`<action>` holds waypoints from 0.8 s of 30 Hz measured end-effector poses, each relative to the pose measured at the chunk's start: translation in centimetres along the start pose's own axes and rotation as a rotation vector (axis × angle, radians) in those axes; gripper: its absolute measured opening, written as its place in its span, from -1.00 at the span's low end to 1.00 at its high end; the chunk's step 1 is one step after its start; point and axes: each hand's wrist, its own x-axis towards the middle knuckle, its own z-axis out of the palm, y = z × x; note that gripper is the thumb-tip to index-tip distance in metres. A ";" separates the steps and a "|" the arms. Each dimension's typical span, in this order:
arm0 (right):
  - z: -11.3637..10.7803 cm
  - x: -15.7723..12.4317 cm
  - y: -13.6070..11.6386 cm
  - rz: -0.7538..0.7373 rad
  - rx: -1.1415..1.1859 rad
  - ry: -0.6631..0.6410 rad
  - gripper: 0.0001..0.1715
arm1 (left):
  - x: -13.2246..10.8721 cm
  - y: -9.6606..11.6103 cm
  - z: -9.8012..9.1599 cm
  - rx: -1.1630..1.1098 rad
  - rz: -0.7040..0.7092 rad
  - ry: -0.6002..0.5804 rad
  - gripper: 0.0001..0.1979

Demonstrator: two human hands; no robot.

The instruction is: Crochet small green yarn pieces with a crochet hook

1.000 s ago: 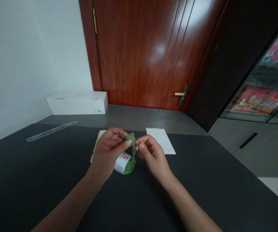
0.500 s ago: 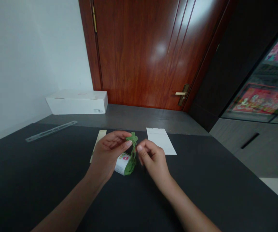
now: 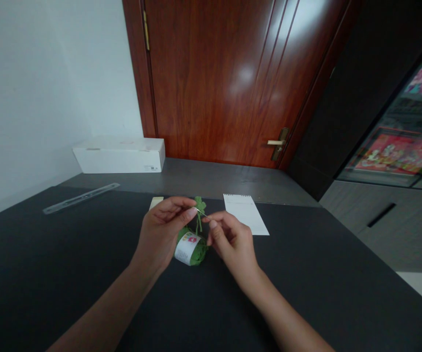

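My left hand (image 3: 165,225) is closed, thumb and fingers pinching a small green crochet piece (image 3: 200,204) that stands up past the fingertips. In my right hand (image 3: 233,237), fingers pinched together, is a thin shiny crochet hook (image 3: 202,213). Its tip reaches to the left thumb at the edge of the crochet piece; its end is too small to make out. Green strands hang from the piece in front of a ball of green yarn (image 3: 198,253) with a white paper band. The yarn lies on the table just below and between both hands.
A white spiral-top notepad (image 3: 247,215) lies behind my right hand on the black table (image 3: 196,313). Behind my left hand shows a pale yellow strip (image 3: 156,201). A clear ruler-like strip (image 3: 82,198) lies at left, with a long white box (image 3: 119,155) near the wall.
The crochet hook now shows plainly between my hands, its tip at the crochet piece. That piece has tilted and shifted slightly left, and its hanging strands have moved off the yarn ball's front.
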 end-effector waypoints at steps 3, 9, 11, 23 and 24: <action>-0.1 -0.1 -0.1 0.005 -0.037 0.048 -0.68 | 0.1 -0.1 0.0 0.019 0.027 0.012 -0.81; 0.1 -0.1 0.4 -0.053 -0.168 0.036 -0.68 | 0.0 -0.1 0.0 -0.009 0.009 -0.016 -0.77; 0.2 -0.1 0.5 -0.052 -0.171 0.033 -0.68 | 0.0 -0.1 0.0 -0.026 -0.002 -0.015 -0.77; 0.1 -0.5 0.1 -0.057 -0.185 0.055 -0.68 | 0.1 0.1 -0.1 -0.111 -0.080 -0.023 -0.78; 0.1 -0.5 0.1 -0.060 -0.182 0.055 -0.68 | 0.1 0.1 -0.1 -0.112 -0.083 -0.029 -0.78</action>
